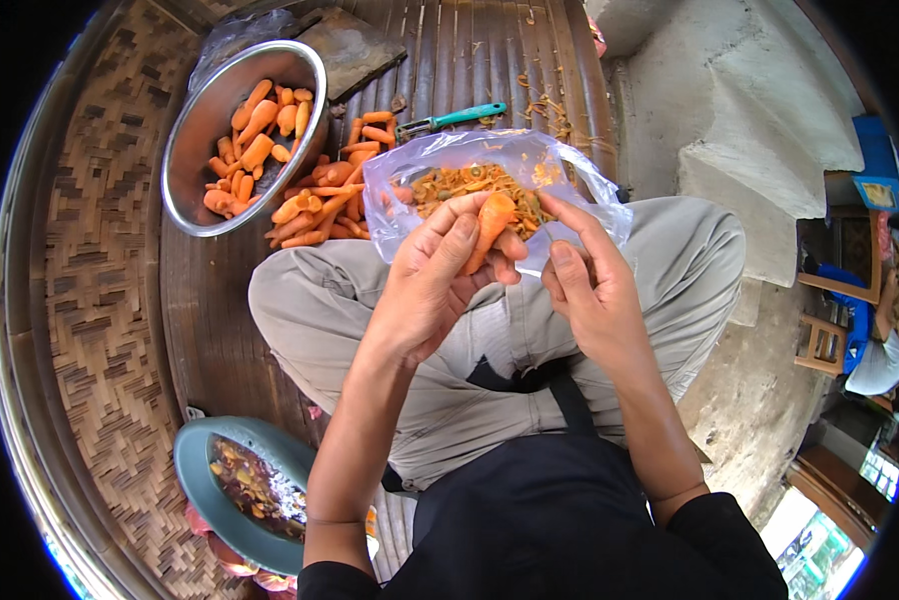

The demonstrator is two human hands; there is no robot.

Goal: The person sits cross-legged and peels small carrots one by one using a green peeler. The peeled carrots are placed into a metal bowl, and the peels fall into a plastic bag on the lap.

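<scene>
A short orange carrot (487, 232) is held in my left hand (449, 266), its cut top tilted up between thumb and fingers. My right hand (588, 281), just to the right, pinches a thin blade-like tool (545, 232) that is mostly hidden by the fingers. Beneath both hands a clear plastic bag (468, 148) lies open against my crossed legs. Inside it are carrot peelings (464, 180) and cut ends. A pile of carrots (326, 202) rests left of the bag. Behind the bag lies a peeler with a teal handle (468, 114).
A metal basin (170, 180) of carrots tilts at the left, near a woven bamboo wall (104, 300). Lower left, a grey-green basin (194, 457) holds murky water and scraps. Loose peelings (547, 105) litter the bamboo slats (461, 60). Far right, a person (873, 364) is near wooden furniture.
</scene>
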